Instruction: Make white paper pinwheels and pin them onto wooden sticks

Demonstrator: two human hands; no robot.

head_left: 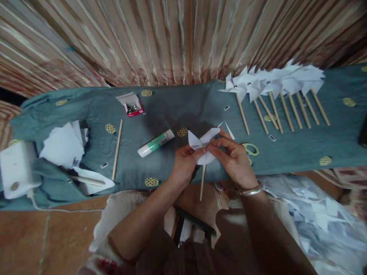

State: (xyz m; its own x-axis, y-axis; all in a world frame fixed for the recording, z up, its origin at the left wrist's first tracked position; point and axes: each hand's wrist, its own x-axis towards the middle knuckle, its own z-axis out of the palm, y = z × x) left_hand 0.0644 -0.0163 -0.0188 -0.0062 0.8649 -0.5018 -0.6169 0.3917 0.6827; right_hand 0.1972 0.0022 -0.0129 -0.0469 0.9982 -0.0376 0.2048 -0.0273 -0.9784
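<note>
A white paper pinwheel point(211, 134) on a thin wooden stick point(202, 183) is held between both hands at the table's front edge. My left hand point(185, 160) pinches it from the left, thumb close to the hub. On the other side, my right hand point(233, 160) has its fingers closed at the pinwheel's middle, where a small shiny spot shows. The stick points down past the table edge. Just behind the right hand lie thin white paper offcuts point(229, 130), and green-handled scissors point(250, 149) are partly hidden beside it.
A glue stick point(156, 143), a loose wooden stick point(117, 149) and an open red box of metal pins point(134, 109) lie left. Further left are stacked paper pieces point(63, 145) and a white device point(18, 170). Several finished pinwheels point(268, 86) lie back right. A plastic bag point(323, 217) sits below right.
</note>
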